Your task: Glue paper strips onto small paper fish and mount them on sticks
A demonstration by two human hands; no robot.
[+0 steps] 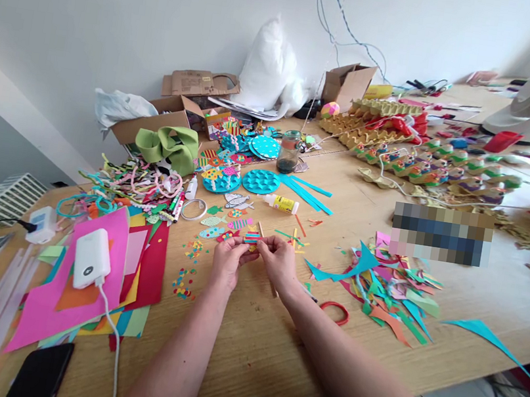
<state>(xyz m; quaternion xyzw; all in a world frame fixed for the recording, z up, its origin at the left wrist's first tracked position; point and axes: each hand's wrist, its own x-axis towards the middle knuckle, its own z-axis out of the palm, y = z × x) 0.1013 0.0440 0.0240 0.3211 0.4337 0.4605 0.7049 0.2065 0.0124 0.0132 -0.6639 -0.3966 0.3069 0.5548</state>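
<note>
From where I am standing, a small paper piece striped in red, white and blue (252,238) is sitting at the fingertips, raised in front of the person above the wooden table (264,371). Its stripes and apparent long axis are running crosswise, from one hand toward the other. The left hand (227,260) is pinching it at the left end, the right hand (279,264) at the right; both grips are closing narrowly on it, and neither hand is lying nearer. A thin wooden stick (260,228) is slanting under the right hand, showing at its far and near sides; whether that hand is also gripping it, I cannot tell. Patterned paper fish (240,223) are lying just beyond the left hand, and a glue bottle with a yellow label (284,204) is lying on its side beyond the right.
</note>
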